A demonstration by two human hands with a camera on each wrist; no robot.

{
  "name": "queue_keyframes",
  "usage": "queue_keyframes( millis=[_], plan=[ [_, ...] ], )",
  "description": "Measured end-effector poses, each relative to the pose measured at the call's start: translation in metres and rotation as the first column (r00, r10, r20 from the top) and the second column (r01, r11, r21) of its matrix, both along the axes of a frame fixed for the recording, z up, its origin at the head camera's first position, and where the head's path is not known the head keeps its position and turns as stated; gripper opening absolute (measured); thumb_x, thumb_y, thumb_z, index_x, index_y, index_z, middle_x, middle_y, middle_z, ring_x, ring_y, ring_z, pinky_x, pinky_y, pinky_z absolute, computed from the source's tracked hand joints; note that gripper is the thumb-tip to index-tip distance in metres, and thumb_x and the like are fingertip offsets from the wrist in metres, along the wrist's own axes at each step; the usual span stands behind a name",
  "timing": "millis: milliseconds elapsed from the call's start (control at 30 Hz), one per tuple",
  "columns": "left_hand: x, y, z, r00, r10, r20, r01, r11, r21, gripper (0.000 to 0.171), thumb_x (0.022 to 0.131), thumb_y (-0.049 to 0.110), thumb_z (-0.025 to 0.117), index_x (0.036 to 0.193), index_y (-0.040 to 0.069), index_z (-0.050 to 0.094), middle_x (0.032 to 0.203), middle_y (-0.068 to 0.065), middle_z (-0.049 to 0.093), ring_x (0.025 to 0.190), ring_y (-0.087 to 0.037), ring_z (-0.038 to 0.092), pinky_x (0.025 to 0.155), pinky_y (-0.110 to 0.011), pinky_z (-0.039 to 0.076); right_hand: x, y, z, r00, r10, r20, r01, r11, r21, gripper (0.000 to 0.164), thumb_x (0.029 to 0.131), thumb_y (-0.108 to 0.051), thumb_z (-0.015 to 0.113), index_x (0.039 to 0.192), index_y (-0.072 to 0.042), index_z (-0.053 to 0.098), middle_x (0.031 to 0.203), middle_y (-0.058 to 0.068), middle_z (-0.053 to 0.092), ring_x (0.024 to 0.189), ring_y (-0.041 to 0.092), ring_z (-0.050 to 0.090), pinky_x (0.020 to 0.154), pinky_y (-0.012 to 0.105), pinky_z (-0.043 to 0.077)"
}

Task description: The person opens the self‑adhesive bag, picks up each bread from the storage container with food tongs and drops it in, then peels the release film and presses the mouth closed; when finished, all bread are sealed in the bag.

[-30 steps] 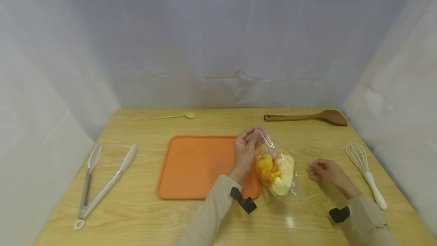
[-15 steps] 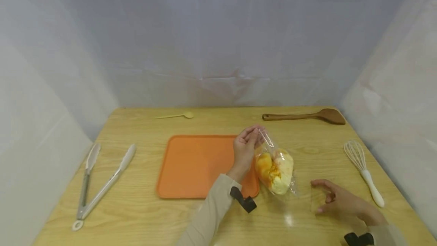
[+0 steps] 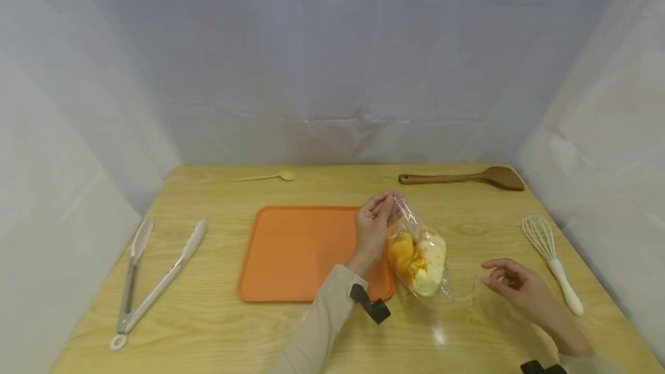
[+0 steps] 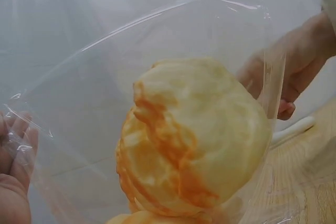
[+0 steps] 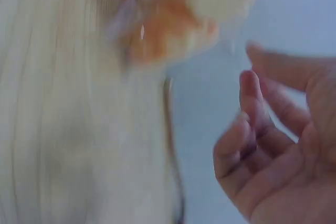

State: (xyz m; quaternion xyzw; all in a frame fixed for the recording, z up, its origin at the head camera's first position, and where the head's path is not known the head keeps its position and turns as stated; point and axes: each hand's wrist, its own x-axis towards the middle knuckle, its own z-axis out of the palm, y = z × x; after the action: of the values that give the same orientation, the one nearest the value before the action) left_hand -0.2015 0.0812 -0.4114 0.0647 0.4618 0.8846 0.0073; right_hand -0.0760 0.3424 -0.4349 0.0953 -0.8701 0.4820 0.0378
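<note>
My left hand (image 3: pixel 371 231) pinches the top end of a clear plastic bag (image 3: pixel 409 213). Inside the bag lies bread (image 3: pixel 430 261), pale yellow with orange-brown glazed patches; it also fills the middle of the left wrist view as the same bread (image 4: pixel 210 124). The bag is beside the right edge of an orange tray (image 3: pixel 301 255) and partly covers it. Apart from the bag, to its right, is my right hand (image 3: pixel 525 290), its fingers loosely bent with nothing visible between them. A faint clear strip (image 3: pixel 474 293) shows on the table left of that hand.
Metal tongs (image 3: pixel 156 296) lie spread on the left. A small yellow spoon (image 3: pixel 283 175) and a wooden spatula (image 3: pixel 467 178) lie along the back edge. At the right is a whisk (image 3: pixel 556 267) with a white handle. White sheets (image 3: pixel 332 74) enclose the table.
My right hand drew back right and toward me, its fingers spreading from a pinch, then lifted slightly with fingers loosely bent. The left hand and bag have stayed put.
</note>
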Motion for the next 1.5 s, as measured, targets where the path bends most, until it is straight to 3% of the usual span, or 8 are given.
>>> queue_keyframes(
  millis=[133,267,500,667,833,1133,1367,1500],
  plan=[
    [0.000,0.000,-0.001,1.000,0.011,-0.004,-0.011,1.000,-0.004,0.028,0.098,0.005,0.056,0.117,-0.015,0.059,0.115,-0.027,0.068,0.097,-0.019,0.073,0.084,-0.027,0.059,0.010,-0.041,0.001,0.966,0.173,-0.191,-0.164,0.984,0.064,0.050,0.070,0.006,0.080,0.111,-0.008,0.056,0.092,-0.011,0.049,0.073,0.007,0.049,0.061,0.022,0.045],
    [0.000,0.001,-0.001,1.000,0.013,-0.012,-0.013,1.000,-0.002,0.028,0.098,0.006,0.056,0.117,-0.015,0.060,0.115,-0.026,0.068,0.096,-0.017,0.073,0.083,-0.027,0.059,0.019,-0.073,-0.003,0.925,0.169,-0.339,-0.156,0.986,0.067,0.055,0.060,0.007,0.085,0.106,-0.002,0.056,0.096,-0.010,0.049,0.079,0.006,0.046,0.067,0.019,0.045],
    [0.000,0.001,0.000,0.999,0.026,-0.021,-0.025,1.000,0.018,0.027,0.098,0.006,0.056,0.115,-0.015,0.060,0.109,-0.021,0.072,0.086,-0.006,0.072,0.081,-0.026,0.059,0.016,-0.087,-0.005,0.883,0.091,-0.461,-0.139,0.988,-0.070,0.037,0.070,0.022,0.069,0.091,-0.009,0.066,0.097,-0.008,0.059,0.091,0.000,0.055,0.079,0.012,0.047],
    [-0.005,-0.005,0.002,0.999,0.031,-0.024,-0.030,0.997,0.068,0.027,0.099,0.010,0.056,0.114,-0.012,0.061,0.096,-0.005,0.075,0.087,-0.007,0.072,0.085,-0.029,0.059,0.004,-0.074,0.008,0.843,0.079,-0.533,-0.287,0.903,-0.321,0.024,0.082,0.025,0.057,0.097,0.008,0.062,0.107,0.001,0.064,0.101,0.008,0.060,0.087,0.013,0.050],
    [-0.010,-0.012,0.004,0.997,-0.017,-0.069,0.026,0.992,0.126,0.019,0.099,0.012,0.056,0.111,-0.001,0.065,0.092,0.004,0.075,0.091,-0.008,0.072,0.092,-0.032,0.057,-0.011,-0.048,0.035,0.872,-0.013,-0.489,-0.254,0.842,-0.476,0.026,0.090,0.021,0.049,0.101,0.003,0.064,0.100,-0.002,0.069,0.083,0.005,0.063,0.070,0.012,0.051],
    [-0.009,-0.010,-0.013,0.992,-0.125,-0.027,0.126,0.990,0.062,0.012,0.102,0.018,0.052,0.104,0.016,0.064,0.093,0.011,0.073,0.094,-0.006,0.070,0.099,-0.034,0.053,-0.032,-0.033,0.043,0.972,-0.127,-0.197,-0.008,0.823,-0.568,0.021,0.098,0.007,0.047,0.099,-0.007,0.062,0.087,-0.007,0.068,0.064,0.004,0.062,0.058,0.016,0.053],
    [-0.008,-0.009,-0.017,0.982,-0.182,-0.059,0.187,0.978,0.089,0.027,0.101,0.007,0.051,0.127,0.002,0.055,0.096,0.012,0.074,0.098,-0.006,0.070,0.099,-0.026,0.052,-0.036,-0.035,0.045,0.973,-0.187,-0.132,0.083,0.826,-0.557,0.022,0.097,0.001,0.053,0.108,-0.010,0.069,0.082,-0.007,0.071,0.073,0.004,0.067,0.071,0.015,0.056],
    [-0.010,-0.010,-0.014,0.980,-0.185,-0.068,0.192,0.976,0.104,0.021,0.099,0.002,0.051,0.118,0.001,0.061,0.094,0.011,0.074,0.095,-0.005,0.070,0.097,-0.024,0.053,-0.041,-0.036,0.050,0.967,-0.208,-0.149,0.104,0.852,-0.513,0.023,0.094,0.004,0.058,0.108,-0.008,0.071,0.088,-0.008,0.072,0.070,0.003,0.066,0.067,0.015,0.055]
  ],
)
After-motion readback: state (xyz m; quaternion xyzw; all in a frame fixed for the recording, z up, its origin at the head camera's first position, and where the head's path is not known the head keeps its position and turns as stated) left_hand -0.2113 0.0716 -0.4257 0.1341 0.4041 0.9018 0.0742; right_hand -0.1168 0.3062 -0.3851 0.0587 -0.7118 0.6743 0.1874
